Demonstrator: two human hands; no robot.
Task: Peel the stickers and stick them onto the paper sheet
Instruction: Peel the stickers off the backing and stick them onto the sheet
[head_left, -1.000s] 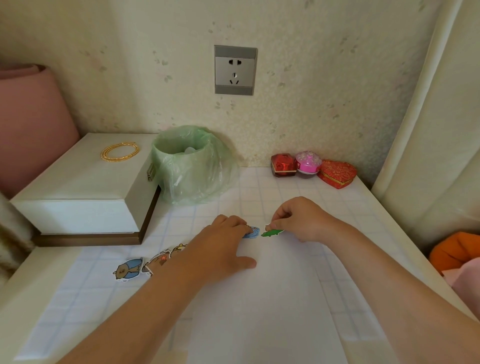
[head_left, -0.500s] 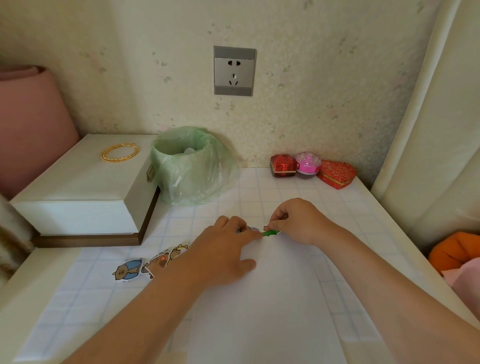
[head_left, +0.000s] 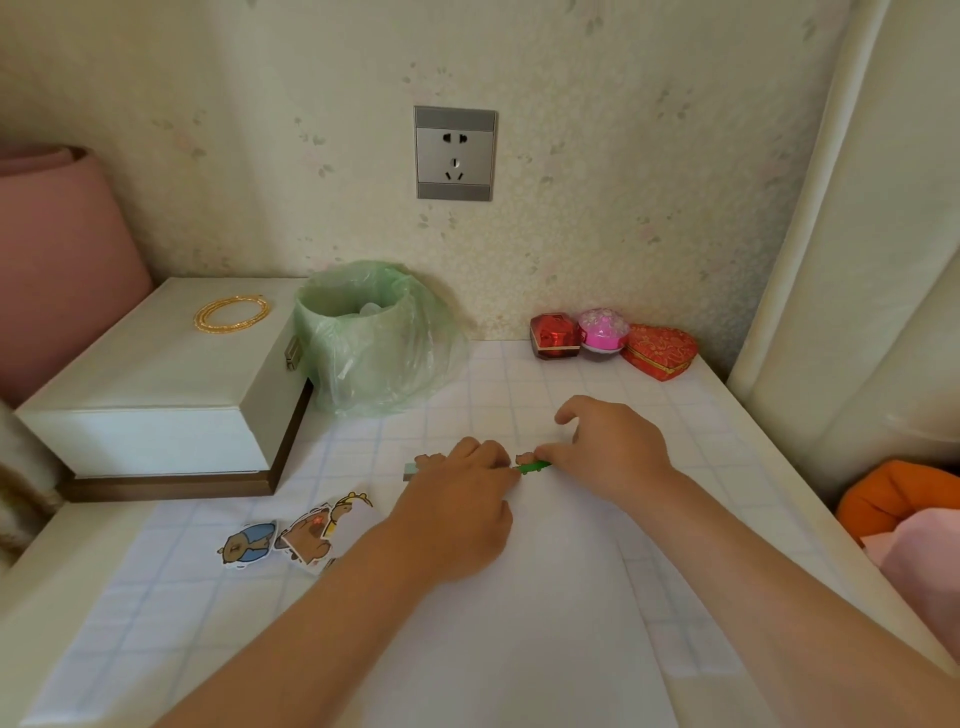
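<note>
Head view. The right hand (head_left: 613, 452) pinched one end of the green sticker (head_left: 535, 466) between thumb and forefinger, low over the far end of the sheet (head_left: 545, 613). The left hand (head_left: 457, 514) lay on the sheet with its fingers bent, the tips meeting the sticker's other end. Whether those tips pinched it or only pressed it could not be told.

Progress, as a judgement: the task was at an early stage. Small brown and blue shapes (head_left: 427, 459) showed beside the left knuckles at the sheet's far edge; they may have been stickers already applied, but the hand hid too much to confirm this. Three loose stickers (head_left: 306, 535) lay overlapping on the mat (head_left: 519, 384), just left of the sheet, apparently not yet used. Most of the sheet was bare.

Materials: the sheet was plain, white, matt and flat. The mat was pale with a blue grid. The loose stickers were die-cut cartoon animals with white borders. The green sticker was thin, narrow and elongated.
</note>
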